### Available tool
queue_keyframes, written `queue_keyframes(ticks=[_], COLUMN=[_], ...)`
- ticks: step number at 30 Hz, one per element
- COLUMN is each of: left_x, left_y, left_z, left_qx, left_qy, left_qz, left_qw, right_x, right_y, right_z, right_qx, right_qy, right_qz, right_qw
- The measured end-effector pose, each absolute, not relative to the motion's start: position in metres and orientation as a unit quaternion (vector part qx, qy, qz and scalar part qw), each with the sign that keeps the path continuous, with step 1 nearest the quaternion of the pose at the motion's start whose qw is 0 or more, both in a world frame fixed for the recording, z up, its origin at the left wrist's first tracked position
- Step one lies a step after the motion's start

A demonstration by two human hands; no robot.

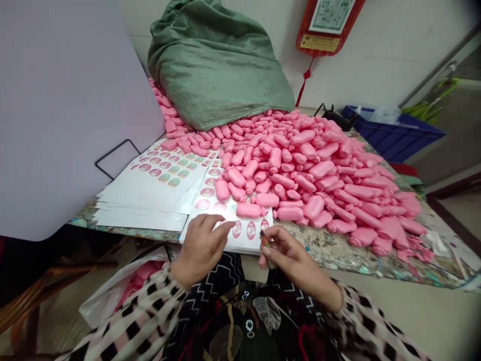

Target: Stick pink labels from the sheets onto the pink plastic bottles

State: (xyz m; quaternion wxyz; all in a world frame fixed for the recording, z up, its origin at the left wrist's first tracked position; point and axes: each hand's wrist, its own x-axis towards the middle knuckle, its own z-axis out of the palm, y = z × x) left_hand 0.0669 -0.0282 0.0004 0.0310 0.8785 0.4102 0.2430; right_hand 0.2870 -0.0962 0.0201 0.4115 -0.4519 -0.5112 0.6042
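My left hand [203, 245] is over the near edge of a sticker sheet [229, 244], with thumb and fingers apart and nothing visible between them. Oval pink stickers [236, 229] are printed on that sheet in rows. Just right of the sheet, my right hand [291, 258] is closed, with thumb and fingertips pinched on a small dark, reddish and greenish thing [265, 239] whose kind I cannot make out. Two pink plastic bottles [248, 210] lie end to end on the sheet, beyond my hands, at the edge of a large heap of such bottles [311, 170].
A green sack [221, 70] lies over the back of the heap. More sticker sheets [150, 185] are stacked at left beside a big pale panel [75, 115]. A blue crate [398, 135] stands at the right rear. Below the table's left side hangs a white bag [108, 286] with pink pieces.
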Motion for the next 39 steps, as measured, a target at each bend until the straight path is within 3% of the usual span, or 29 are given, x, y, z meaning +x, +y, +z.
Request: queue_keyframes(ticks=[7, 16, 18, 22, 24, 27, 32, 39], left_x=[0.134, 0.136, 0.132, 0.130, 0.131, 0.132, 0.127, 0.115], left_y=[0.010, 0.019, 0.009, -0.026, -0.044, -0.064, -0.081, -0.076], left_z=[0.006, 0.005, 0.010, 0.013, 0.011, 0.007, -0.001, -0.003], left_qx=[0.903, 0.908, 0.878, 0.630, 0.520, 0.454, 0.392, 0.402], left_qy=[0.416, 0.402, 0.429, 0.425, 0.398, 0.376, 0.344, 0.374], left_qz=[0.101, 0.120, 0.168, 0.257, 0.250, 0.239, 0.226, 0.209], left_qw=[-0.035, 0.021, 0.127, 0.597, 0.713, 0.771, 0.823, 0.809], right_x=[0.344, 0.327, 0.327, 0.321, 0.315, 0.303, 0.288, 0.316], right_y=[-0.160, -0.150, -0.138, -0.109, -0.095, -0.085, -0.096, -0.105], right_z=[-0.014, -0.025, -0.019, -0.003, 0.005, 0.011, 0.009, -0.003], right_qx=[-0.493, -0.502, -0.526, -0.536, -0.541, -0.559, -0.535, -0.610], right_qy=[-0.377, -0.367, -0.373, -0.402, -0.429, -0.468, -0.537, -0.558], right_qz=[0.638, 0.636, 0.614, 0.562, 0.509, 0.459, 0.487, 0.442], right_qw=[0.455, 0.457, 0.456, 0.486, 0.514, 0.508, 0.434, 0.347])
